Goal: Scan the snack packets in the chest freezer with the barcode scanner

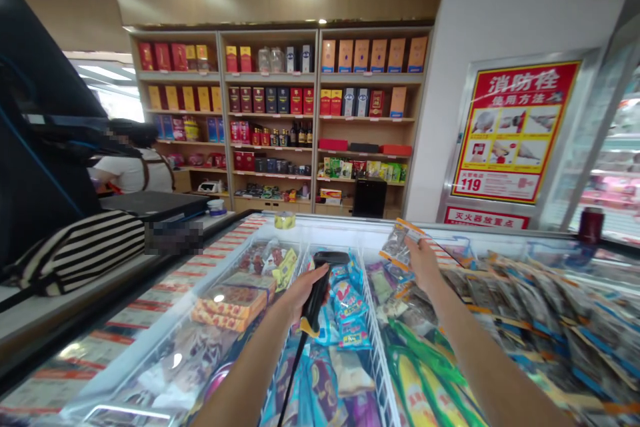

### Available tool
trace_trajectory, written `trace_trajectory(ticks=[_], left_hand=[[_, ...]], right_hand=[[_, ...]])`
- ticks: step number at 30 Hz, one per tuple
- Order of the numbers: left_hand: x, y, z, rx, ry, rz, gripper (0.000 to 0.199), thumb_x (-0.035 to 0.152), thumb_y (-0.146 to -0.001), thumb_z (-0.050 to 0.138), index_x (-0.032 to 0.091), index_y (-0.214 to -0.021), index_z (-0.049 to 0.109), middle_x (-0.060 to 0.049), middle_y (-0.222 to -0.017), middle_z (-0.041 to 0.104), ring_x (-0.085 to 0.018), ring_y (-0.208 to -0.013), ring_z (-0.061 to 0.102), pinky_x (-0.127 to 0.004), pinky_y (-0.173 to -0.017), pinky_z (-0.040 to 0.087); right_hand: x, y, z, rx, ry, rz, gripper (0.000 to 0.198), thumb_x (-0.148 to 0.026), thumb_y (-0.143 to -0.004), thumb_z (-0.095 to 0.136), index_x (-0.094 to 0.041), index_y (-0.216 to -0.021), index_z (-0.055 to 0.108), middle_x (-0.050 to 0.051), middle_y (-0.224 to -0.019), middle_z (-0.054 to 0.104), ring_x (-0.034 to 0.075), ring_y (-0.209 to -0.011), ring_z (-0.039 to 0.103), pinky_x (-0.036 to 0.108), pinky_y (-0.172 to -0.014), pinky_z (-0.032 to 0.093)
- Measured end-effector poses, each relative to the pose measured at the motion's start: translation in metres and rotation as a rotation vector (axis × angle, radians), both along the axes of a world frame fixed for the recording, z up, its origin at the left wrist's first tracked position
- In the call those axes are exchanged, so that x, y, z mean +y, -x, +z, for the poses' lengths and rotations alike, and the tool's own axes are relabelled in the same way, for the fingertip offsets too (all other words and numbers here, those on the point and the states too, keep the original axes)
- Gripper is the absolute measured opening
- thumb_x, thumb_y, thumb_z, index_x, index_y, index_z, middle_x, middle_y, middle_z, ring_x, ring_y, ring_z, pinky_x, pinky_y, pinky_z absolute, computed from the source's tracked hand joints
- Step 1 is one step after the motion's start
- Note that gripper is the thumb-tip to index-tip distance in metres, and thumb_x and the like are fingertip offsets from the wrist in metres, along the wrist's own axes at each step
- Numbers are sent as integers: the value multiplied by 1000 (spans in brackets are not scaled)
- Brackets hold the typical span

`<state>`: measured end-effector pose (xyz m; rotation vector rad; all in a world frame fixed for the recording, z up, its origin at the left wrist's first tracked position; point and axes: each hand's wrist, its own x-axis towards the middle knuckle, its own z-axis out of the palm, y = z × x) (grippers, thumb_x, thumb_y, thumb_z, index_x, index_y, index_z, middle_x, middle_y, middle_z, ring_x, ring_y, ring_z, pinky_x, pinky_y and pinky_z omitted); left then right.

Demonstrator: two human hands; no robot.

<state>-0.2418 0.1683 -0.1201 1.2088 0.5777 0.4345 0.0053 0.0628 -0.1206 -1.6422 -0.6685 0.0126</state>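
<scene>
1. While our left hand [305,289] wraps its fingers around a black plastic handheld scanner [315,302] at the lower centre of the frame, our right hand [423,260] pinches a clear, orange-edged plastic packet [397,244] right of centre.
2. Beneath the scanner we see shiny blue plastic packets [350,300] inside a white wire basket [384,367].
3. Long green-and-yellow plastic packs [417,377] lie right of the basket, at the frame's bottom.
</scene>
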Motion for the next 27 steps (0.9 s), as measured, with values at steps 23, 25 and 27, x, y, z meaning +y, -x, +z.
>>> trace_trajectory(ticks=[23, 25, 27], left_hand=[[-51, -22, 8, 23, -39, 6, 38, 51, -60, 59, 14, -65, 49, 1, -51, 52, -9, -42, 47, -21, -43, 34], [-59, -34, 10, 6, -32, -21, 39, 51, -61, 59, 14, -64, 49, 1, -50, 51, -9, -42, 46, -21, -43, 34], [-66, -45, 10, -29, -21, -59, 39, 52, -60, 59, 14, -65, 48, 1, -52, 52, -9, -43, 47, -21, -44, 34]], right_hand=[[-47, -106, -55, 275, -337, 247, 32, -29, -52, 64, -18, -81, 55, 1, -68, 68, 22, -66, 65, 37, -61, 51], [-54, -111, -51, 266, -305, 229, 30, -29, -53, 63, -18, -80, 54, 0, -63, 67, 22, -58, 64, 36, -55, 51], [-57, -113, -47, 237, -265, 201, 27, -29, -54, 62, -19, -78, 53, 0, -59, 65, 21, -52, 62, 35, -51, 50]])
